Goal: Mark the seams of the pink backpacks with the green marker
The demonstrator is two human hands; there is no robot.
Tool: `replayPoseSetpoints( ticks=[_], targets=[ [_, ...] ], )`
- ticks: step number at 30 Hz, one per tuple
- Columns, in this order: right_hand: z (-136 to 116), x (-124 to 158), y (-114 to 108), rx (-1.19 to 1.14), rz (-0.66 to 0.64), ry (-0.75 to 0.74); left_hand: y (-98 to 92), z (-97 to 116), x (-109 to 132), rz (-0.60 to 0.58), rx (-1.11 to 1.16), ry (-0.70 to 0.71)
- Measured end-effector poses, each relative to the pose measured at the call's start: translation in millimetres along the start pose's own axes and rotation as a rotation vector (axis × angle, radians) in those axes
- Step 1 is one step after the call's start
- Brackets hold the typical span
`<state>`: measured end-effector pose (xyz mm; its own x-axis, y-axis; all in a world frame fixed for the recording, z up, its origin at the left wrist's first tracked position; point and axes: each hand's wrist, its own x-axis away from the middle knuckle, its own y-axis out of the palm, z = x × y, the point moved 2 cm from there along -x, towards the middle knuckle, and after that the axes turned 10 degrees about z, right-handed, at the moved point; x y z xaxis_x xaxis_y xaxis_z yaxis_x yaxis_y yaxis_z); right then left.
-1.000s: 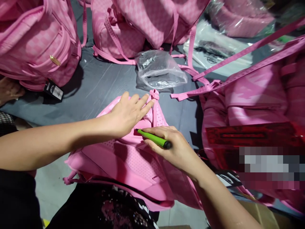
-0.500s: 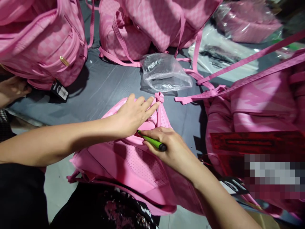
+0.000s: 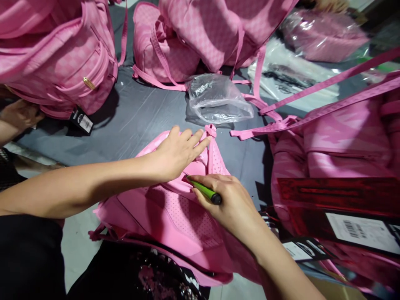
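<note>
A pink backpack (image 3: 175, 216) lies back-side up on the dark grey table (image 3: 137, 112) right in front of me. My left hand (image 3: 178, 152) rests flat on its upper part, fingers stretched toward the knotted top loop (image 3: 210, 130). My right hand (image 3: 229, 202) is closed round a green pen (image 3: 204, 190), whose tip touches the backpack just below my left hand.
Pink checkered backpacks sit at the far left (image 3: 59, 54) and far middle (image 3: 203, 33). Another pink backpack with a red hang tag (image 3: 337, 196) fills the right. A crumpled clear plastic bag (image 3: 217, 100) lies behind my backpack. Another person's hand (image 3: 18, 116) shows at the left edge.
My hands have stayed on the backpack. The pen has shifted slightly and its tip stays against the fabric. The view has drifted a little.
</note>
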<state>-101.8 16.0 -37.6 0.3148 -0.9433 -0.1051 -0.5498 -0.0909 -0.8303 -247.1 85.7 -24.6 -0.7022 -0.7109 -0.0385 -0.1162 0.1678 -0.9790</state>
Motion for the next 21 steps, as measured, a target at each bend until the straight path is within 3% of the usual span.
replayPoseSetpoints(
  ticks=[8,13,21],
  targets=[
    [-4,7,11,0.008,0.154,0.047,9.9,-2,0,0.069,0.014,0.007],
    [-8,12,16,0.001,0.235,0.047,6.6,-1,2,0.087,-0.032,0.013],
    [-9,12,19,0.025,0.264,0.052,4.6,1,0,0.046,-0.093,-0.005]
  ],
)
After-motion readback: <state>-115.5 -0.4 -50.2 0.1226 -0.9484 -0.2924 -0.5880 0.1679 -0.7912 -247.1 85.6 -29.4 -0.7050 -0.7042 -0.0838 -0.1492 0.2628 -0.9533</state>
